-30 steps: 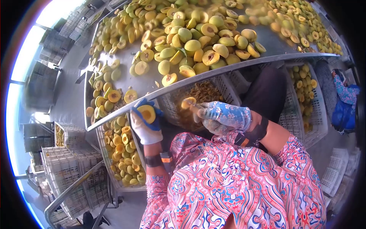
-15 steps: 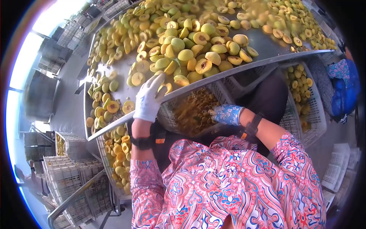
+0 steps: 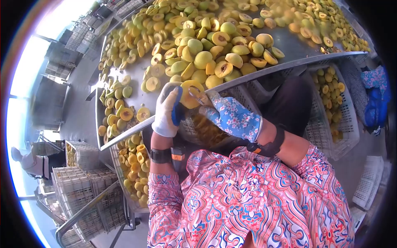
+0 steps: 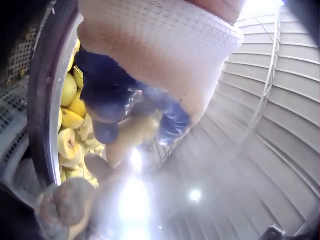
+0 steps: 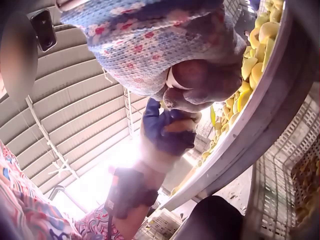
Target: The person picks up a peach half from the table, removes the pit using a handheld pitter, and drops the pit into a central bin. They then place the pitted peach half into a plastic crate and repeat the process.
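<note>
In the head view, a yellow fruit half (image 3: 190,99) is held by my left hand (image 3: 167,110), in a white glove with blue fingers, just over the table's front edge. My right hand (image 3: 235,116), in a blue floral glove, pinches a thin metal tool (image 3: 200,96) whose looped end lies on the fruit's cut face. The left wrist view shows the left glove (image 4: 160,55) around the pale, blurred fruit (image 4: 131,137). Curled fingers of my right hand (image 5: 170,50) hide most of the tool in the right wrist view, near my left hand (image 5: 167,132).
Many fruit halves (image 3: 203,60) are heaped on the metal table (image 3: 289,41) with a raised rim. Below it stand a crate of scraps (image 3: 244,97), partly hidden, and fruit crates at left (image 3: 134,165) and right (image 3: 349,124). Stacked crates (image 3: 70,190) stand further left.
My left hand has come back from the heap with a fruit half. My right hand has risen from the scrap crate to meet it. At far left, a person has come into clearer view.
</note>
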Tool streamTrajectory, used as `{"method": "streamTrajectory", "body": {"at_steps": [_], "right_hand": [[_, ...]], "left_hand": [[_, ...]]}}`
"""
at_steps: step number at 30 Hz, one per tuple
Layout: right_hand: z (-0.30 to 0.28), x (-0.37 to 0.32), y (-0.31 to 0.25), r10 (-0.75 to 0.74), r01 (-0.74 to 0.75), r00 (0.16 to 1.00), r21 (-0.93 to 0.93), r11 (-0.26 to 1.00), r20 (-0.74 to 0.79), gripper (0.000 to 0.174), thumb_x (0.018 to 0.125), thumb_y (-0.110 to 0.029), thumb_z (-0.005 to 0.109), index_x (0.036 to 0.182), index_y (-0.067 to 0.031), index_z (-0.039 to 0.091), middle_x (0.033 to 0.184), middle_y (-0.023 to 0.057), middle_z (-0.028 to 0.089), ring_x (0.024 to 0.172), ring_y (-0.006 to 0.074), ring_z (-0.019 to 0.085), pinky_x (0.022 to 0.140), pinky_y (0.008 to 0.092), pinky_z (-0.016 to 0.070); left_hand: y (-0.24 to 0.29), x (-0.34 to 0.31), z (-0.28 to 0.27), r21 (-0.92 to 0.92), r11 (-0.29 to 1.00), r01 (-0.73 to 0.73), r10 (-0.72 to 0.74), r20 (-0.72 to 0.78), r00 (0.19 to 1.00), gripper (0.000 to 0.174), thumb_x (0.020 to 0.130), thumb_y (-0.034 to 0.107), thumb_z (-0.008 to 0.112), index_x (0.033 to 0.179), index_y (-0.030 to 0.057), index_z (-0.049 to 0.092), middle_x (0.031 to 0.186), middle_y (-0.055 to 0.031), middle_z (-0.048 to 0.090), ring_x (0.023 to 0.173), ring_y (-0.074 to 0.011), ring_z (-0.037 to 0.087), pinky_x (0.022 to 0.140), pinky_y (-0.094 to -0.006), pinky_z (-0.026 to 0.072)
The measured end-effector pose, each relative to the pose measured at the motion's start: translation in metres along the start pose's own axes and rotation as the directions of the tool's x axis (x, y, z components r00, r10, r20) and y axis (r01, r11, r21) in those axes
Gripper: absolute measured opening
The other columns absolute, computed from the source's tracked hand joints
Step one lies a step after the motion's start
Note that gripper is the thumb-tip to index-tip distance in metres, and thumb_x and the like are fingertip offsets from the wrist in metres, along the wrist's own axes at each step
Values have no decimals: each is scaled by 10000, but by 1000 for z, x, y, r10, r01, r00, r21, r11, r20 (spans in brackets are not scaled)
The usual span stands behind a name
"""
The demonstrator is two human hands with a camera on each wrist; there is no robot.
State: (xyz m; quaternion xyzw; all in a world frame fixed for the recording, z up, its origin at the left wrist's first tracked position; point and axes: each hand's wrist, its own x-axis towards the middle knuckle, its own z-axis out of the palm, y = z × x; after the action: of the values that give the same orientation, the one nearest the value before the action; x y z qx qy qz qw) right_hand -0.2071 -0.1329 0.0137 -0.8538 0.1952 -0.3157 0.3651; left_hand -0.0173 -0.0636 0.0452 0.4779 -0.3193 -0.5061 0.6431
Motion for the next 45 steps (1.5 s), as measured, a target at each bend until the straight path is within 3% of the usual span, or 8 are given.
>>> {"method": "streamTrajectory", "body": {"at_steps": [12, 18, 21, 29, 33, 39, 42, 45], "right_hand": [[20, -20, 3, -384, 388, 922, -192, 902, 57, 337, 933, -262, 544, 1131, 11, 542, 865, 251, 621, 724, 401, 614, 635, 458, 497], [47, -28, -9, 105, -101, 994, 318, 943, 7, 270, 994, -308, 487, 956, -67, 604, 632, 103, 539, 527, 287, 543, 505, 367, 455], [21, -22, -15, 262, -791, 604, 605, 87, 752, 324, 983, -388, 529, 1030, -69, 557, 604, -23, 482, 460, 98, 483, 413, 240, 374], [-11, -22, -18, 17, -802, 564, 553, -228, 826, 374, 975, -498, 487, 744, -204, 464, 531, -105, 322, 382, 8, 267, 337, 197, 192], [-31, -34, -15, -12, -760, 627, 609, -228, 779, 369, 977, -456, 507, 903, -98, 553, 530, -83, 341, 381, 20, 296, 339, 198, 226], [-45, -33, 35, 371, -836, 530, 396, 379, 763, 277, 982, -373, 531, 964, -98, 520, 572, -26, 449, 401, 62, 378, 369, 224, 287], [-45, -29, 41, 410, -820, 515, 292, 492, 753, 243, 976, -352, 547, 948, -117, 491, 607, -11, 471, 447, 71, 415, 399, 233, 323], [-36, -23, 39, 424, -787, 539, 256, 561, 728, 240, 975, -341, 546, 964, -106, 497, 633, 1, 486, 469, 84, 430, 411, 247, 342]], "left_hand": [[-49, -21, 32, -183, 982, -52, 35, -96, 995, 578, 988, 498, 426, 1270, -1, 505, 1019, -144, 648, 859, -178, 641, 671, -268, 546], [-59, -29, 32, -96, 980, -176, 148, -247, 958, 573, 996, 503, 402, 1183, -16, 558, 936, -129, 648, 806, -186, 625, 686, -298, 526], [-59, -30, 30, -94, 980, -175, 160, -149, 976, 687, 947, 612, 404, 1198, -8, 563, 993, -125, 651, 833, -195, 634, 711, -299, 535], [-62, -25, 34, -254, 966, 46, -89, -159, 983, 681, 923, 660, 407, 1167, 52, 594, 972, -83, 657, 821, -209, 633, 704, -331, 540], [-62, -21, 17, -503, 864, -17, -190, -357, 915, 598, 941, 601, 438, 1124, 57, 608, 957, -75, 663, 795, -187, 633, 675, -310, 536], [-3, -101, -70, 209, 977, -38, 183, -737, 651, 361, 1013, 354, 431, 1093, 55, 616, 842, -109, 670, 548, -137, 571, 413, -227, 410], [2, -149, -149, 865, -221, 451, 595, -247, 765, 429, 884, 242, 650, 1258, 48, 571, 1127, -172, 641, 1072, -334, 597, 907, -412, 480], [11, -118, -153, 935, -99, 340, 598, -217, 771, 449, 838, 285, 688, 1216, 54, 612, 1154, -185, 629, 1091, -344, 575, 948, -446, 442]]}}
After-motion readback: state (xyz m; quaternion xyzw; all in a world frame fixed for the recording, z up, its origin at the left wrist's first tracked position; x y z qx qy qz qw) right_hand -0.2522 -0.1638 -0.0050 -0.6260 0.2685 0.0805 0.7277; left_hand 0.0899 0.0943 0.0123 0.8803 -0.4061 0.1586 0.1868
